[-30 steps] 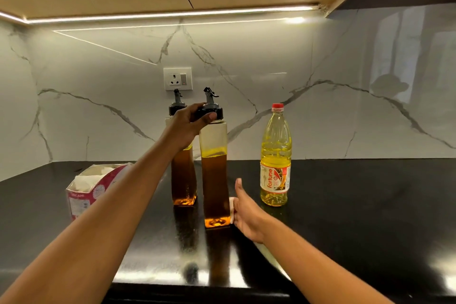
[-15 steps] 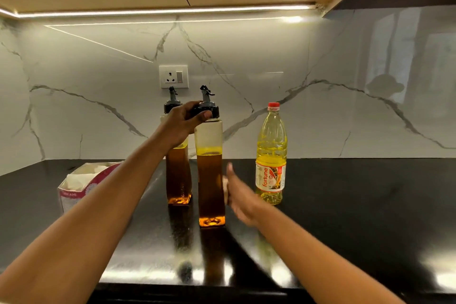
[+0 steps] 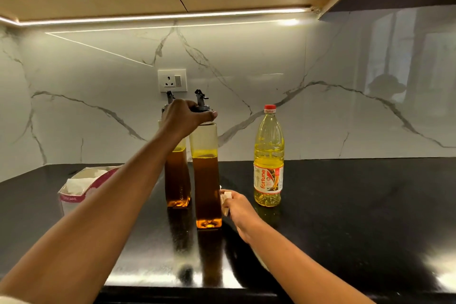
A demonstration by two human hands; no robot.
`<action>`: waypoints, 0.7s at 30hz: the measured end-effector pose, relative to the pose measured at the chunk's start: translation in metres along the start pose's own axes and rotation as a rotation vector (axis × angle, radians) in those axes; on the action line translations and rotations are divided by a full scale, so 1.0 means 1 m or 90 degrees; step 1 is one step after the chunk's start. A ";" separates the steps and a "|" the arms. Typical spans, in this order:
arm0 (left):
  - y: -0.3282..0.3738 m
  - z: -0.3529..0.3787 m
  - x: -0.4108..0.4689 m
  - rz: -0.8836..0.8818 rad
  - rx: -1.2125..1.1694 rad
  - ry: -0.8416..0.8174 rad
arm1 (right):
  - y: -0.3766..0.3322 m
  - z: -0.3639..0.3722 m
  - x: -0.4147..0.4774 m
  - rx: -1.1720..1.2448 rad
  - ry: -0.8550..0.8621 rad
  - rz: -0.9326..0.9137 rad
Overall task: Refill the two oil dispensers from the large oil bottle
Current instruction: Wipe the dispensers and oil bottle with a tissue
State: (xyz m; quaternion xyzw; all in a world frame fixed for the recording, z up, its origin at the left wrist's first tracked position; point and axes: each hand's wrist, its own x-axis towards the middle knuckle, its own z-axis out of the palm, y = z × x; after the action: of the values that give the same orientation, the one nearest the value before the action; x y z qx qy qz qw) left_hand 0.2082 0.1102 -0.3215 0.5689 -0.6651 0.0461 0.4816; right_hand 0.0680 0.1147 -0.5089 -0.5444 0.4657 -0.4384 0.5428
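2 dispensers [image 3: 206, 187] [image 3: 177, 175] | 1 oil btl [image 3: 268, 155] | L hand [image 3: 183, 118] grips cap [image 3: 203, 107] | R hand [image 3: 238, 207]: tissue [image 3: 225, 198]

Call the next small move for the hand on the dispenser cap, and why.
Probably twist the cap off. The left hand grips it on the near dispenser, which is only part full; the right hand holds a tissue beside its base; the oil bottle stands apart, lid on.

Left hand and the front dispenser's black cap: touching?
Touching. Head view: the left hand has its fingers curled over the black cap of the front dispenser, thumb on its right edge.
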 end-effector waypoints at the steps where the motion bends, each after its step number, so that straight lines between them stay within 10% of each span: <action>1: -0.002 -0.003 0.000 0.000 -0.055 -0.027 | -0.003 -0.002 0.000 0.019 0.001 -0.011; 8: -0.016 -0.008 -0.004 -0.056 -0.376 -0.160 | -0.018 -0.008 -0.005 0.084 -0.027 0.035; 17: -0.022 -0.002 -0.011 -0.024 -0.489 -0.166 | -0.151 0.009 -0.012 0.111 -0.120 -0.274; 21: -0.018 -0.001 -0.013 -0.037 -0.553 -0.175 | -0.053 -0.002 -0.012 0.040 -0.193 -0.101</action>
State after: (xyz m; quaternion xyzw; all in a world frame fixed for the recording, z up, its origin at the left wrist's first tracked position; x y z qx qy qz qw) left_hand 0.2220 0.1135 -0.3389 0.3335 -0.6643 -0.3266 0.5838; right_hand 0.0656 0.1253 -0.4557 -0.6221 0.3206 -0.4068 0.5871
